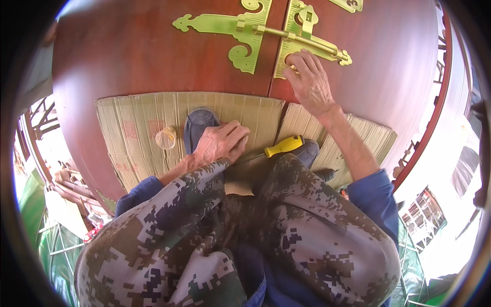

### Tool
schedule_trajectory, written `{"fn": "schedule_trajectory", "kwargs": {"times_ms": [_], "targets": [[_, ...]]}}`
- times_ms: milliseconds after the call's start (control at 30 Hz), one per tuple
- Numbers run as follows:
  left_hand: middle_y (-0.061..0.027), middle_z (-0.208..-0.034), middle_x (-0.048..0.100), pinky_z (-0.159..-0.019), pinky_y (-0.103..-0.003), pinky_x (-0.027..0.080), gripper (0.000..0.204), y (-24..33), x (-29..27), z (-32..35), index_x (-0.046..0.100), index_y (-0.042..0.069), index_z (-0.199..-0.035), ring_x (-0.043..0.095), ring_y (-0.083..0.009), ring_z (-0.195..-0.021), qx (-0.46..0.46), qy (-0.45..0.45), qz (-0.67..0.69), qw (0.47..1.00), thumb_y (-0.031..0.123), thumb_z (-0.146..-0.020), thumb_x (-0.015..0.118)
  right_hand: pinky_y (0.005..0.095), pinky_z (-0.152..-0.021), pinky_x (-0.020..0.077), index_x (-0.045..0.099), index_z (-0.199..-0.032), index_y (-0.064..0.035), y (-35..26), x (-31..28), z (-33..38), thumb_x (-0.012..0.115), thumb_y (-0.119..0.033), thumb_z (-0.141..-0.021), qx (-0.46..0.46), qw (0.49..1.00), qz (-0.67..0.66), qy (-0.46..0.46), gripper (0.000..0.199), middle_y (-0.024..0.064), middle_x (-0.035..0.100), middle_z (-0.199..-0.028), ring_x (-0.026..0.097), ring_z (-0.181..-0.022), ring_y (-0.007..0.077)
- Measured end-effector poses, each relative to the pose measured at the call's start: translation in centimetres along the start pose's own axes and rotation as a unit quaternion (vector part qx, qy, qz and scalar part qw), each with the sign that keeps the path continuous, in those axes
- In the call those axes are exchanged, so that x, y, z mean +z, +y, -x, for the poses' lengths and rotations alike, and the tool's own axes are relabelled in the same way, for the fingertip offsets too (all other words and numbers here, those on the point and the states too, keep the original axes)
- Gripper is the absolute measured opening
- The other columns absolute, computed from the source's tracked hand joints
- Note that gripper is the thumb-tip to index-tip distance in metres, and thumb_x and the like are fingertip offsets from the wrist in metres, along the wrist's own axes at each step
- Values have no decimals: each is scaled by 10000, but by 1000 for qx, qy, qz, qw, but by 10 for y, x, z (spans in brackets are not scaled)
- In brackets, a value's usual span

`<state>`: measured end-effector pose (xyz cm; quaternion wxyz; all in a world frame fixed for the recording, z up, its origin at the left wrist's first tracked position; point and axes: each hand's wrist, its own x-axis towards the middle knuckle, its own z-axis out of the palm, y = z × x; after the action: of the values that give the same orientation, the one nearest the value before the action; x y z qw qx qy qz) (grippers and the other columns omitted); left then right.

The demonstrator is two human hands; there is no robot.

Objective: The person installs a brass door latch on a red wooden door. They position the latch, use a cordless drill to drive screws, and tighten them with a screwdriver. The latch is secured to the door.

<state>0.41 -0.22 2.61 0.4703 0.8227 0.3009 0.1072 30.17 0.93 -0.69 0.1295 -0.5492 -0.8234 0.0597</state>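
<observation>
My right hand (309, 84) is at the lower scroll of a brass-coloured latch plate (280, 64) on a glossy red-brown wooden surface. Its thumb and fingers are pinched together there, and what they hold is hidden. A long sliding bolt (291, 36) crosses the seam just above that hand, reaching onto the matching ornate plate (220, 24) at left. Fingers curled, my left hand (220, 142) rests by my left knee; whatever it holds is out of sight. Between my knees lies a screwdriver (284, 146), its yellow handle against my right shoe.
Flattened cardboard (255, 110) lies under my shoes on the wooden surface. A small clear cup (166, 138) with something yellowish inside stands left of my left shoe (198, 125). A dark tool tip (326, 174) shows beside my right knee. Green sheeting (56, 256) lies beyond at lower left.
</observation>
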Motion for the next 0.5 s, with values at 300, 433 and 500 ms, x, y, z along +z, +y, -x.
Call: {"fn": "schedule_trajectory", "kwargs": {"times_ms": [300, 433, 500], "targets": [[-114, -807, 605, -583, -406, 558, 206, -5, 3, 2, 635, 53, -995, 662, -322, -668, 22, 8, 22, 999, -31, -816, 692, 359, -1025, 475, 669, -973, -78, -1, -4, -9, 651, -133, -816, -78, 989, 59, -112, 167, 43, 601, -1014, 582, -1068, 218], [-130, -834, 604, -606, -423, 551, 198, 4, -3, -2, 635, 45, -1009, 666, -335, -706, -30, -3, 43, 999, -29, -837, 699, 383, -1001, 484, 668, -958, -71, -12, -3, -2, 655, -130, -815, -20, 993, 48, -104, 155, 53, 600, -1006, 582, -1064, 233], [-141, -870, 608, -635, -431, 549, 195, -7, -14, -23, 636, 45, -1024, 664, -349, -756, 1, 58, 9, 998, -15, -853, 709, 404, -985, 492, 677, -967, -73, -6, 0, -7, 673, -128, -802, -46, 997, 23, -60, 174, 66, 629, -1022, 602, -1056, 239]]}}
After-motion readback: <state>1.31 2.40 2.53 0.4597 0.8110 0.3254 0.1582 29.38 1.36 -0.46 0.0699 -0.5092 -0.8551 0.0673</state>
